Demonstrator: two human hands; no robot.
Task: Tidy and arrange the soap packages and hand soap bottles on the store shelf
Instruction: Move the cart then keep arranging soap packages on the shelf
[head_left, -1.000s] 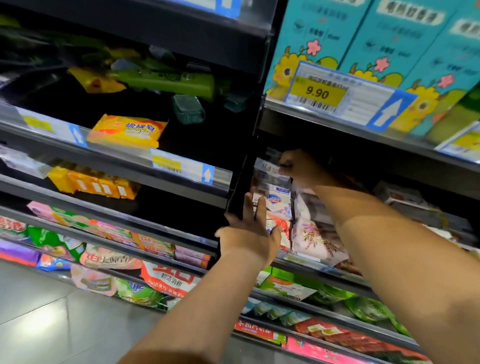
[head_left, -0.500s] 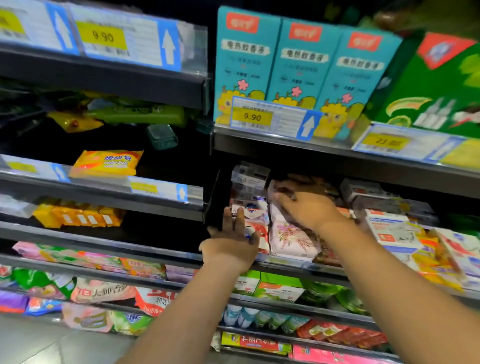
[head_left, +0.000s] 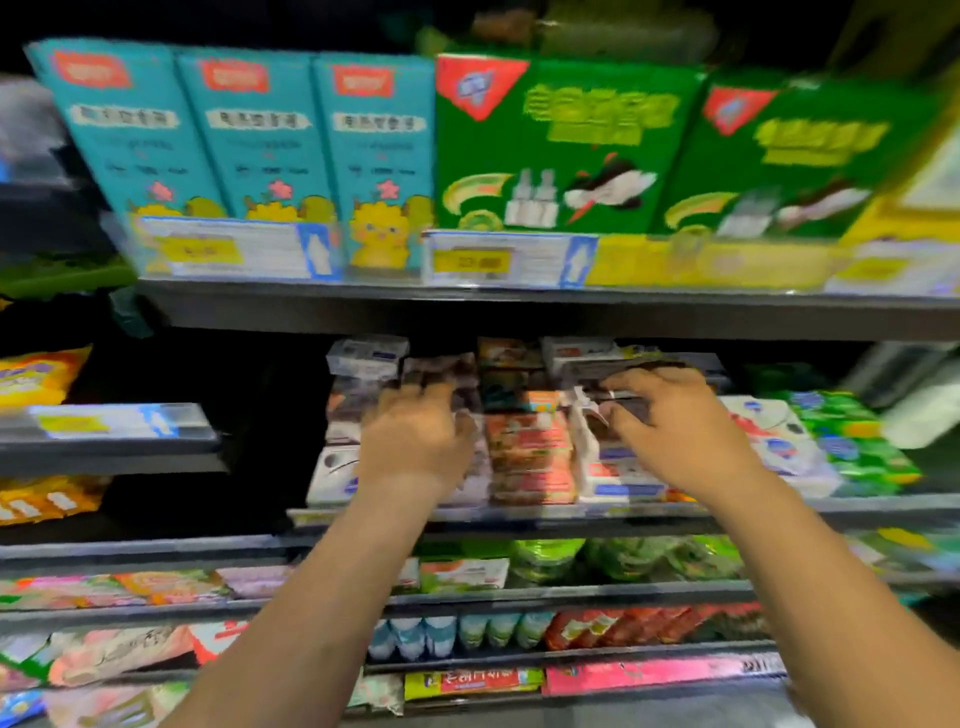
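Stacks of soap packages fill the middle shelf (head_left: 519, 514): white boxes (head_left: 332, 473) at the left, an orange-red stack (head_left: 530, 457) in the centre, white-and-blue packs (head_left: 613, 473) beside it. My left hand (head_left: 415, 441) lies against a pale floral pack (head_left: 475, 483) between the white boxes and the orange-red stack; its fingers reach into the shelf and blur hides their shape. My right hand (head_left: 675, 426) has thumb and fingers curled on a package at the top of the white-and-blue stack. The whole view is motion-blurred.
Teal boxes (head_left: 249, 135) and green boxes (head_left: 561, 145) stand on the shelf above, behind price tags (head_left: 498, 260). White packs (head_left: 774, 436) and green packs (head_left: 852, 441) lie right of my right hand. Lower shelves hold bagged goods (head_left: 623, 561); yellow packs (head_left: 36, 374) sit left.
The view has swung right and up. My left hand moved right from the white boxes to the floral pack. My right hand left the floral pack and went right to the white-and-blue stack.
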